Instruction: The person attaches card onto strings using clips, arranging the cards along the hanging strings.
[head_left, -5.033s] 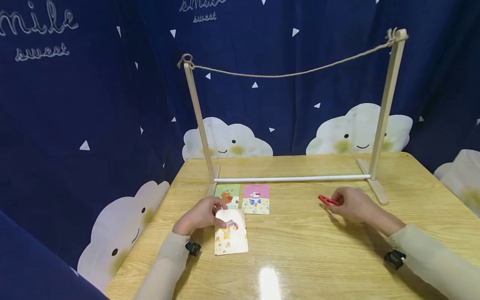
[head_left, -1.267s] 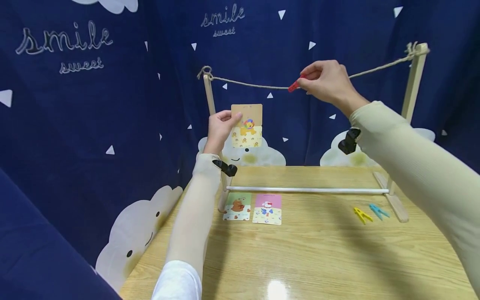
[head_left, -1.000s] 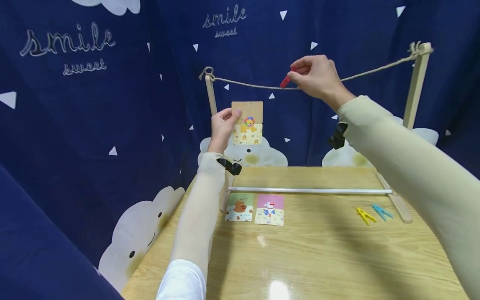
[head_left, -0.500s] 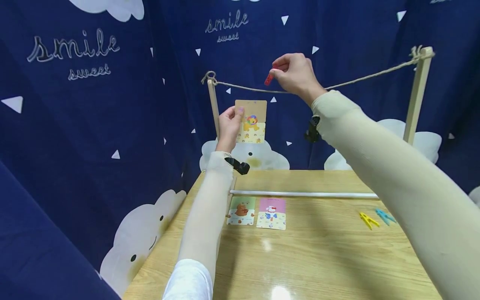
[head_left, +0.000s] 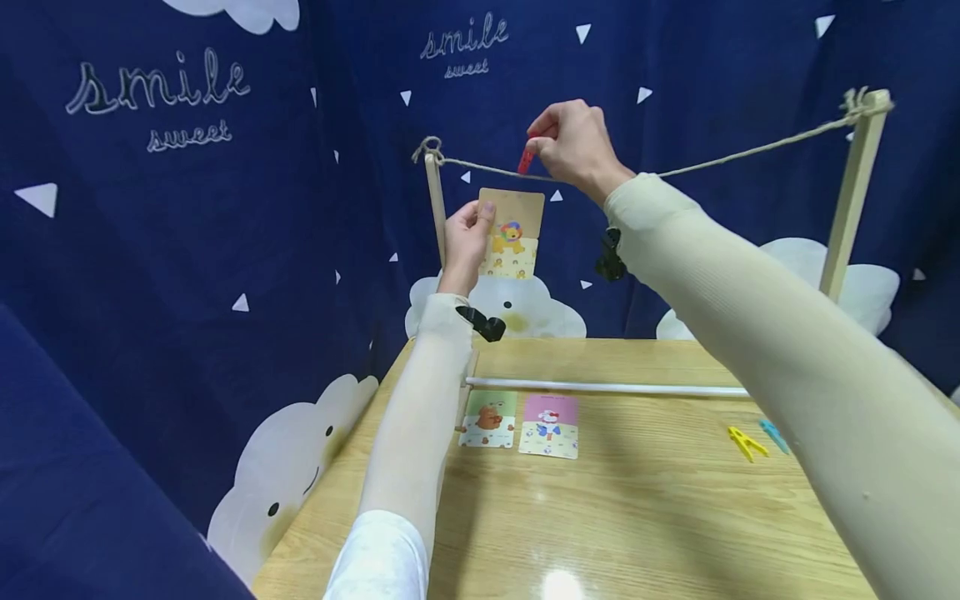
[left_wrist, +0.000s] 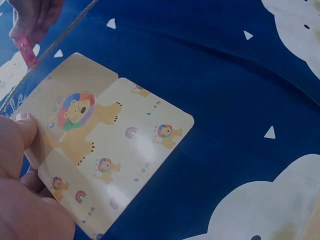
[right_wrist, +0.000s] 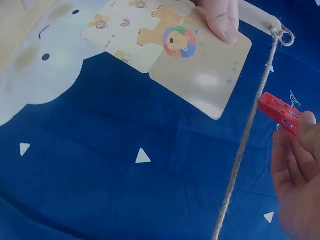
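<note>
My left hand [head_left: 465, 242] pinches a lion card [head_left: 519, 237] upright by its left side, thumb in front. The card's top edge lies a little below the twine line [head_left: 735, 156]. My right hand [head_left: 576, 148] pinches a red clothespin [head_left: 525, 158] right above the card, tip pointing down. In the right wrist view the clothespin [right_wrist: 280, 111] meets or nearly meets the twine [right_wrist: 240, 150]; whether it grips the twine I cannot tell. A gap shows between card [right_wrist: 200, 75] and twine there.
The twine hangs between two wooden posts [head_left: 855, 192] joined by a white bar [head_left: 607, 387]. Below lie a bear card [head_left: 489, 419] and a pink-topped card [head_left: 550, 427] on the wooden table [head_left: 637, 517]. A yellow clothespin [head_left: 747, 443] and a blue clothespin [head_left: 774, 435] lie at the right.
The left hand has lifted the lion card from the table to just under the twine. The right hand has raised the red clothespin, then moved it left along the twine to above the card.
</note>
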